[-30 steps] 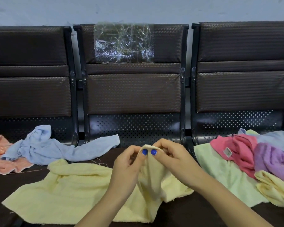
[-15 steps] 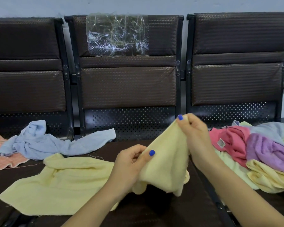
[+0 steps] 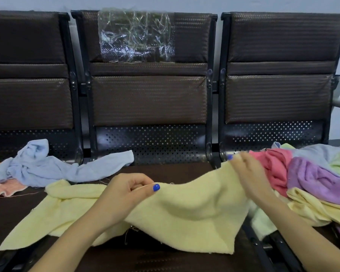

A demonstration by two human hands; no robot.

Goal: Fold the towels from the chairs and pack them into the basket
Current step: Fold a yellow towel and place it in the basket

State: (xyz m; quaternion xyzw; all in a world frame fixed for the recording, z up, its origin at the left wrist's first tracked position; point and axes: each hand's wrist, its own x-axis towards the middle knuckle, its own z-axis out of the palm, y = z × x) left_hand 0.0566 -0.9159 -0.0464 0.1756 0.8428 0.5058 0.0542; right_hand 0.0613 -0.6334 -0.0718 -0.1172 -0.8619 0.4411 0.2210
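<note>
Far left, a peach towel (image 3: 0, 188) is lying flat on the left seat, a crumpled blue towel (image 3: 53, 165) partly over it and trailing right onto the middle seat (image 3: 165, 171).

Middle: the yellow towel (image 3: 185, 209) is hanging over the middle seat, its long axis running left to right, its left end resting on the seat, its right end raised toward the right chair. The left hand (image 3: 126, 193) is pinching the top hem between thumb and curled fingers. The right hand (image 3: 247, 169), blurred, is gripping the far right corner, fingers closed on the cloth as far as the blur allows.

Judgement: the step is stretching the top edge taut before the first fold. To do it well, the hands should be level, the hem straight, and the sagging middle pulled out before corners are matched.

Right: a heap of towels, pink (image 3: 273, 165), purple (image 3: 318, 181), pale green and yellow, is waiting on the right seat. Clear plastic wrap (image 3: 135, 36) is clinging to the middle backrest. No basket is showing.
</note>
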